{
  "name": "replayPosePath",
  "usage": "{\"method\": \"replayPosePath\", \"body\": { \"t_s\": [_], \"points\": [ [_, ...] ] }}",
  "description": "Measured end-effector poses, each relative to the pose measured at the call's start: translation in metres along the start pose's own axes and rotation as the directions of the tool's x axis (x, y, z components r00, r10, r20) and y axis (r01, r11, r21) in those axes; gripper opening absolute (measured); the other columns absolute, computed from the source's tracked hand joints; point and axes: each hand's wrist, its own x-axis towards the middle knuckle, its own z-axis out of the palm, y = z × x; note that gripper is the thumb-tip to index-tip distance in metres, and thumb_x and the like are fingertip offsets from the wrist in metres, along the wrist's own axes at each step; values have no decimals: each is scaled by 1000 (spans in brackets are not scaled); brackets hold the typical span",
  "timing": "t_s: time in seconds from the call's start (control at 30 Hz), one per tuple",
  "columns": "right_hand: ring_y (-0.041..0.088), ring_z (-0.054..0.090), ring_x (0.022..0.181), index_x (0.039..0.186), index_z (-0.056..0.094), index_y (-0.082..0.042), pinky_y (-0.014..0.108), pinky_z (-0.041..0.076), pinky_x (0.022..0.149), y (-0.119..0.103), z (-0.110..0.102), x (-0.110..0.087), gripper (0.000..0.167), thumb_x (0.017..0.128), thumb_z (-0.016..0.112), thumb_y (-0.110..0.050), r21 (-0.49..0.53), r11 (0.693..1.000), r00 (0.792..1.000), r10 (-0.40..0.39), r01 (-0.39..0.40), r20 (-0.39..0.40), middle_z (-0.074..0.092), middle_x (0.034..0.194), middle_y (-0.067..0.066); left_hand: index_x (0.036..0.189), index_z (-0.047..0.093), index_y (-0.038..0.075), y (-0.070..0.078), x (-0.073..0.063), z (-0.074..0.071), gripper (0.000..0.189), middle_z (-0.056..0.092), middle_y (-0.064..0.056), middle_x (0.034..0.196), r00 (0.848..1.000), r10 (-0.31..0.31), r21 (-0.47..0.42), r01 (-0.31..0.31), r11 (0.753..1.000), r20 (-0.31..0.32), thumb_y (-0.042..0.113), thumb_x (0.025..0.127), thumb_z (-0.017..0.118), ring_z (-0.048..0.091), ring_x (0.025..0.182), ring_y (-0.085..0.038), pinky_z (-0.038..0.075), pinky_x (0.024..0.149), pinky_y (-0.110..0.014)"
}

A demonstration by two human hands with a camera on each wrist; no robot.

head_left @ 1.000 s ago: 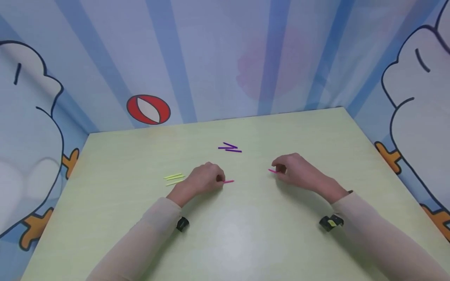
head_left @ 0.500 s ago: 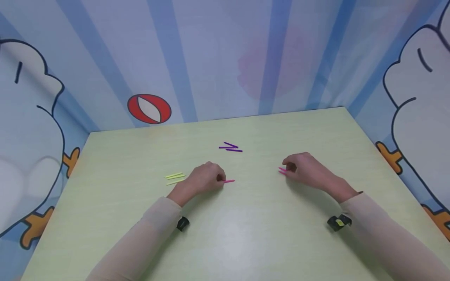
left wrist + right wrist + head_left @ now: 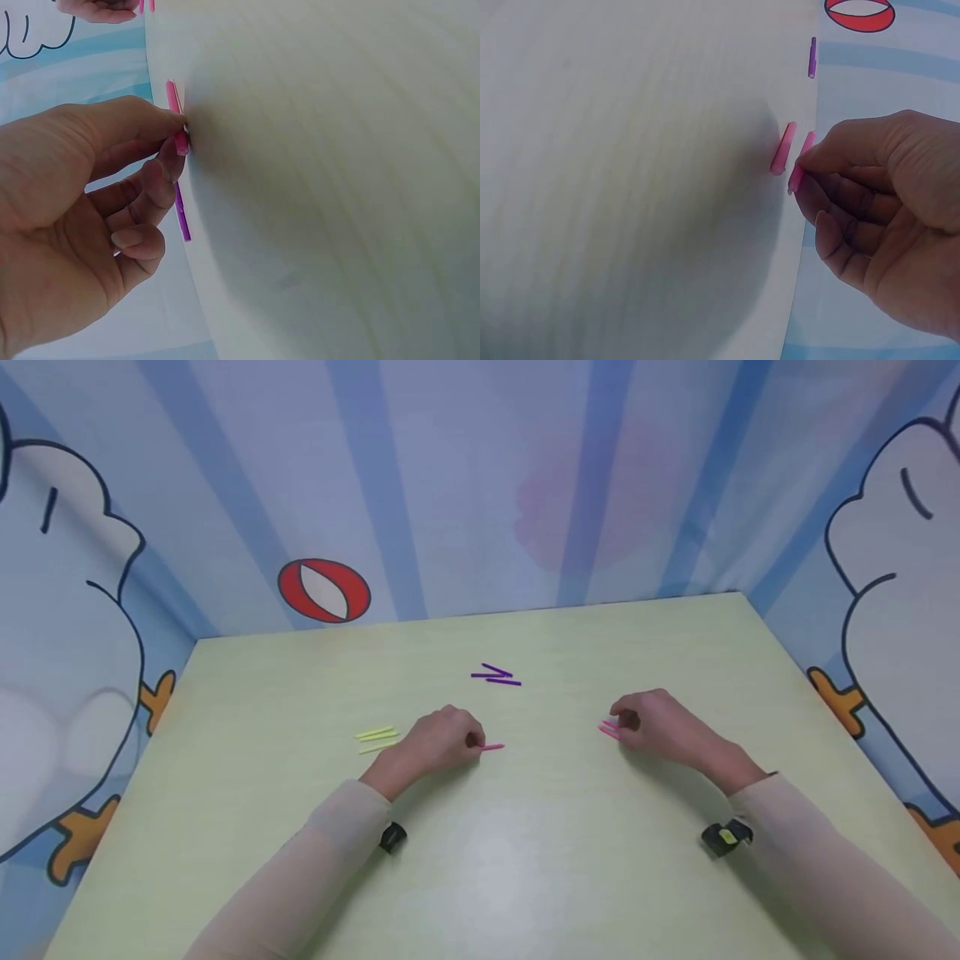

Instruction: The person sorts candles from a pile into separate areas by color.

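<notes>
My left hand (image 3: 438, 739) pinches a short pink stick (image 3: 172, 94) between thumb and index finger, low over the table. Its other fingers curl loosely in the left wrist view. On the right side, my right hand (image 3: 663, 727) pinches a second pink stick (image 3: 808, 142) with thumb and forefinger. Another pink stick (image 3: 783, 152) lies on the table just beside it, almost parallel. Yellow sticks (image 3: 378, 748) lie left of my left hand, close to its wrist. Farther back, between the hands, purple sticks (image 3: 504, 682) lie partly across one another.
The pale wooden table (image 3: 495, 843) ends at a blue striped backdrop (image 3: 480, 485) along its far edge. Printed side panels with cartoon figures stand left and right. A dark wrist device (image 3: 726, 837) hangs under the right sleeve, another (image 3: 393, 837) under the left.
My right hand has moved to the right, mostly in the first half second. A second pink stick has come into sight beside its fingers. My left hand has stayed nearly still.
</notes>
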Motion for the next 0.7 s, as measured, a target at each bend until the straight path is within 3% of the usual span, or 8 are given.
{"method": "replayPosePath", "body": {
  "t_s": [0.7],
  "points": [
    [20, 62, 80, 110, 68, 10, 42, 54, 78, 0, 3, 2, 27, 83, 69, 5, -10, 998, 997, 59, -58, 49, 69, 90, 10, 99, 78, 11, -2, 2, 2, 10, 70, 2, 90, 1000, -12, 4, 11, 1000, 4, 11, 92, 70, 58, 79, -13, 51, 75, -29]
  ]
}}
